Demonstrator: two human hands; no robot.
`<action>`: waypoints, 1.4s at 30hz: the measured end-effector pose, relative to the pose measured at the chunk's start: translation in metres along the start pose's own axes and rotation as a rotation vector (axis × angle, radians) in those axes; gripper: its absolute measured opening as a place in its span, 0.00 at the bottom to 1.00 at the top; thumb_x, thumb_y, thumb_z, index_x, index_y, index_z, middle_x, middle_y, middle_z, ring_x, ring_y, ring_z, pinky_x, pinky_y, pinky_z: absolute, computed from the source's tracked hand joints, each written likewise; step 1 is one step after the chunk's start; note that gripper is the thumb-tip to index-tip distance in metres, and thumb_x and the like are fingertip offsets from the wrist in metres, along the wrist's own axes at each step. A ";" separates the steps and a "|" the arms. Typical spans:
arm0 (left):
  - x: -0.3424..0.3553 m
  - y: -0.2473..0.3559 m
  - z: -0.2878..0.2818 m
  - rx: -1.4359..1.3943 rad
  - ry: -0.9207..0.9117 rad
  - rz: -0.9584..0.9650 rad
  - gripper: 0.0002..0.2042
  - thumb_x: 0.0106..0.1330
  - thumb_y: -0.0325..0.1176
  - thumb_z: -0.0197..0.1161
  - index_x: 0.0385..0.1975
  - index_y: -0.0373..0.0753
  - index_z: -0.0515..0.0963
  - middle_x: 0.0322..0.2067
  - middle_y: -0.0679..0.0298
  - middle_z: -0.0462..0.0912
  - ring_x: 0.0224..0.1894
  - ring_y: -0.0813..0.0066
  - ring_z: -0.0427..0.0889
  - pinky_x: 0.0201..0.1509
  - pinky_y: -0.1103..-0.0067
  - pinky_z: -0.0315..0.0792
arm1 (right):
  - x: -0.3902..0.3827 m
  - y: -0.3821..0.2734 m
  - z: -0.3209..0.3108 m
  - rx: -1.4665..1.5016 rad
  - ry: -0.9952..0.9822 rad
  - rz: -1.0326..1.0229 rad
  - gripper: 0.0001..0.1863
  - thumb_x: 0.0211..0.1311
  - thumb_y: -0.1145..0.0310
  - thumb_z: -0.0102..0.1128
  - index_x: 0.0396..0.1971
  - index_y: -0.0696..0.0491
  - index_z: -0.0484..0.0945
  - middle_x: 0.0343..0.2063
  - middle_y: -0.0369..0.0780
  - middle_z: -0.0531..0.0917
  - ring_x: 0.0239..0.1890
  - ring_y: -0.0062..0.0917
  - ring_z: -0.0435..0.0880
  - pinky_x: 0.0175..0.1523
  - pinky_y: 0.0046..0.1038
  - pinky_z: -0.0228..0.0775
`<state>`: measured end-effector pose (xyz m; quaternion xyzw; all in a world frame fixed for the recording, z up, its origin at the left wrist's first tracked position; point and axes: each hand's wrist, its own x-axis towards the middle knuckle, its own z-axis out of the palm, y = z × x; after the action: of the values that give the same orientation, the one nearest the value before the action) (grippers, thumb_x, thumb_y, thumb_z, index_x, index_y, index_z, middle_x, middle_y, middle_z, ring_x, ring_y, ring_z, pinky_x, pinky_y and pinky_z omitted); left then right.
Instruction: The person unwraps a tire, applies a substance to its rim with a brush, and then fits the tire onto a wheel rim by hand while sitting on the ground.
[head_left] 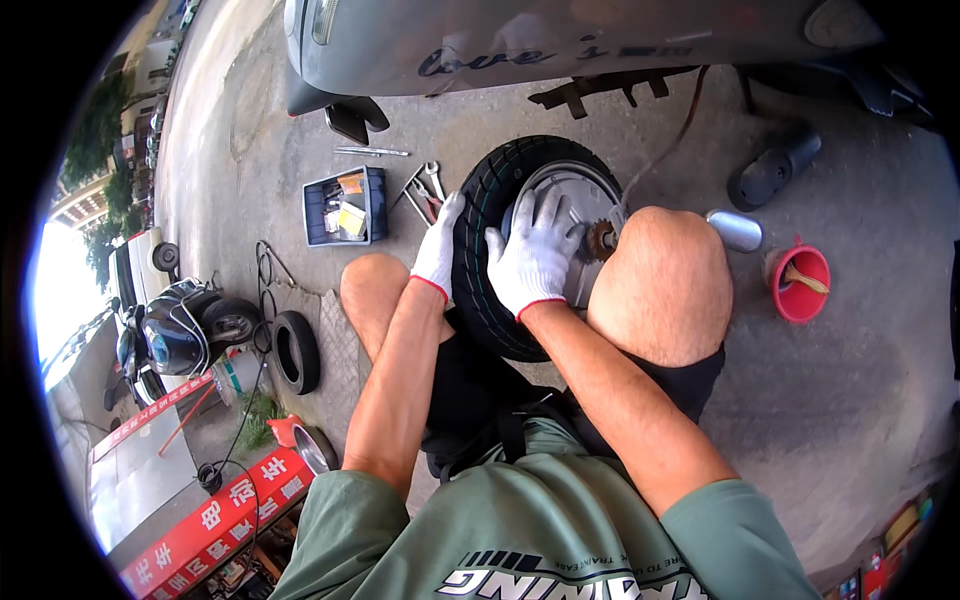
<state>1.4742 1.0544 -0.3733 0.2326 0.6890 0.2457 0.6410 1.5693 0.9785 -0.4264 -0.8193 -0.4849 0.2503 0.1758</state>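
Observation:
A black scooter tyre (480,290) on a grey metal hub wheel (575,180) stands between my knees. My left hand (438,245), in a white knit glove with a red cuff, lies along the tread on the tyre's left side, fingers stretched out. My gloved right hand (535,252) rests flat with fingers spread over the sidewall and hub face. Beside its fingertips sits a rusty brown toothed sprocket (601,240) at the hub's centre. The right knee hides part of the wheel.
Left of the wheel are a blue-grey parts box (375,205), a wrench (434,180) and pliers (424,208). A grey scooter body (540,50) spans the far side. A red bucket (800,284) and metal cylinder (735,231) stand right; a loose tyre (297,352) lies left.

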 end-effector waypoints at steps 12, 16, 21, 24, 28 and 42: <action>0.069 -0.032 -0.051 0.000 -0.096 0.015 0.31 0.75 0.48 0.62 0.71 0.36 0.68 0.68 0.64 0.73 0.71 0.74 0.68 0.76 0.78 0.57 | 0.001 -0.004 0.004 -0.007 0.014 0.004 0.42 0.70 0.42 0.55 0.74 0.56 0.62 0.75 0.56 0.58 0.77 0.52 0.56 0.76 0.65 0.44; 0.077 -0.033 -0.056 0.026 -0.085 0.020 0.30 0.75 0.49 0.62 0.70 0.38 0.70 0.66 0.65 0.75 0.68 0.76 0.70 0.74 0.79 0.58 | 0.003 0.005 0.002 0.050 -0.007 -0.019 0.42 0.71 0.41 0.52 0.73 0.57 0.63 0.75 0.56 0.59 0.76 0.52 0.57 0.76 0.63 0.43; 0.077 -0.026 -0.051 -0.049 -0.164 0.003 0.31 0.75 0.53 0.60 0.71 0.41 0.69 0.67 0.67 0.74 0.68 0.77 0.70 0.72 0.81 0.58 | 0.009 0.040 0.000 0.318 0.031 -0.181 0.36 0.73 0.47 0.49 0.74 0.53 0.65 0.75 0.56 0.61 0.73 0.53 0.64 0.77 0.50 0.51; 0.055 -0.022 -0.036 -0.043 -0.222 -0.116 0.31 0.76 0.54 0.59 0.72 0.40 0.69 0.70 0.66 0.72 0.70 0.75 0.68 0.74 0.80 0.57 | 0.006 0.070 0.003 0.389 0.055 -0.293 0.33 0.72 0.53 0.50 0.74 0.48 0.66 0.75 0.54 0.60 0.72 0.54 0.65 0.74 0.52 0.55; 0.054 -0.032 -0.045 -0.005 -0.138 -0.024 0.35 0.77 0.54 0.56 0.76 0.39 0.62 0.76 0.64 0.64 0.76 0.71 0.61 0.78 0.78 0.52 | 0.002 0.063 0.007 0.306 0.105 -0.336 0.33 0.71 0.57 0.51 0.74 0.47 0.65 0.75 0.53 0.61 0.71 0.53 0.66 0.74 0.52 0.56; 0.057 -0.029 -0.057 0.077 -0.015 -0.008 0.39 0.73 0.58 0.60 0.78 0.42 0.60 0.76 0.61 0.63 0.76 0.70 0.60 0.77 0.79 0.50 | 0.004 0.033 0.026 0.216 0.069 -0.236 0.33 0.69 0.58 0.54 0.74 0.46 0.65 0.76 0.50 0.60 0.76 0.49 0.60 0.78 0.54 0.50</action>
<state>1.4132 1.0663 -0.4319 0.2564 0.6939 0.2146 0.6378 1.5793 0.9672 -0.4663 -0.7410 -0.5419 0.2504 0.3077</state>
